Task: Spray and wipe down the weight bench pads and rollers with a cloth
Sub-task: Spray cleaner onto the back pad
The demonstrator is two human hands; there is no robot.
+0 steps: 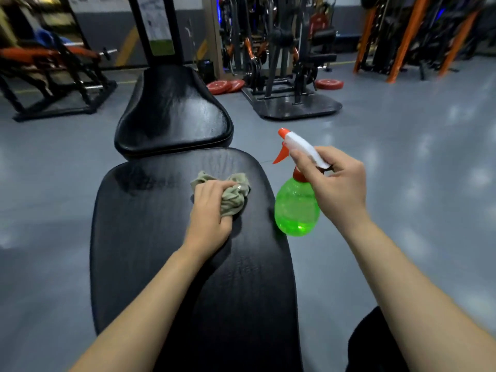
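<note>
Crumpled grey-green cloth [233,194]: lies on the far right part of the long black padded bench pad [150,237], near its right edge. Left hand [212,210] on top of it, fingers curled round the bunched fabric, holding it against the pad.

Translucent green plastic spray bottle [296,210], white head, orange trigger and nozzle: off the surface, just right of the pad's edge, tilted, nozzle pointing far-left. Right hand [339,183] grips it at the head and neck, fingers wrapped round.

Second black pad [171,111], wider at its near end, lies just beyond the long pad.

Surroundings: glossy grey floor [416,170]; red weight plates [328,84] flat on the floor at far right; black machine base [292,104] beside them; orange uprights [408,38] at far right. The background is blurred.
</note>
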